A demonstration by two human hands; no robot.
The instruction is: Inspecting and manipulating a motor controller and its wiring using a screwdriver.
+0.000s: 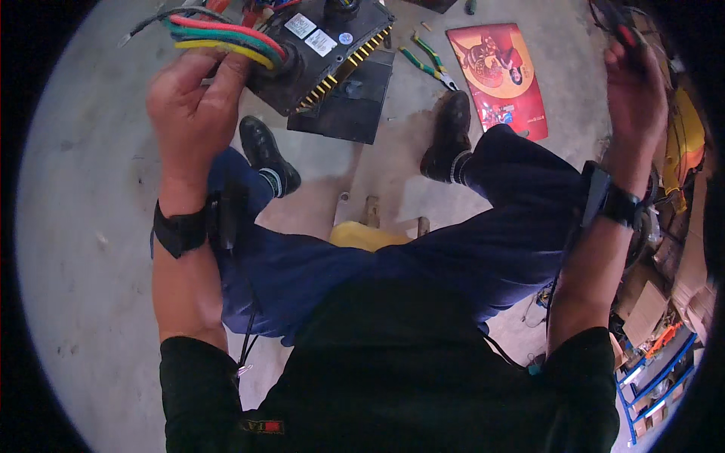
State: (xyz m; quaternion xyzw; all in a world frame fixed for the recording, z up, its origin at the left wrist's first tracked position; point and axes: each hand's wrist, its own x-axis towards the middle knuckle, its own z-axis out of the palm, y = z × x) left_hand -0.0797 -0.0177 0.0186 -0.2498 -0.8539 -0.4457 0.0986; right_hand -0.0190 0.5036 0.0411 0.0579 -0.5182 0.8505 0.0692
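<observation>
Thick red, green, blue, yellow and black cables (238,47) curve out of a black finned controller box (310,75) at the upper left. My left hand (198,106) is closed around the lower side of this bundle, its fingertips pressed by the yellow cable. The box is tilted, with gold-coloured fins along its right edge and white labels on its face. Raised at the far upper right, my right hand (634,90) has its fingers closed on a dark thing with a red part (625,34); shadow at the picture's rim hides its kind.
Below the box lies a flat black panel (347,106). Green-and-yellow pliers (429,62) and a red printed sheet (502,79) are on the floor between and beyond my feet. A yellow seat (366,236) is under me. Cardboard (646,313) and a blue rack (661,385) crowd the right side.
</observation>
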